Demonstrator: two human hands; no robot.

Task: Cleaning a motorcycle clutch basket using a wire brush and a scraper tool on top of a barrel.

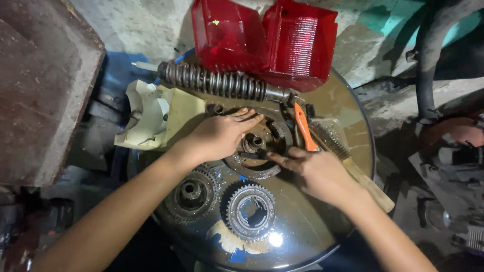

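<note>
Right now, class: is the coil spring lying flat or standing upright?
Lying flat: the spring stretches sideways across the drum top, behind both hands, its coils seen from the side.

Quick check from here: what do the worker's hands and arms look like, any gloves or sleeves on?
No gloves: both the left hand and the right hand are bare. Both forearms are bare too, no sleeves in view. No watch, ring or wristband shows. Fingertips look smudged with dark grease.

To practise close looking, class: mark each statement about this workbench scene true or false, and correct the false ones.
1. Both hands rest on the round metal hub. True.
2. The two red lenses lie nearest the person. False: they lie at the far edge.
3. The coil spring stands upright. False: it lies flat.
4. Two loose gears lie below the left hand and right hand. True.
</note>
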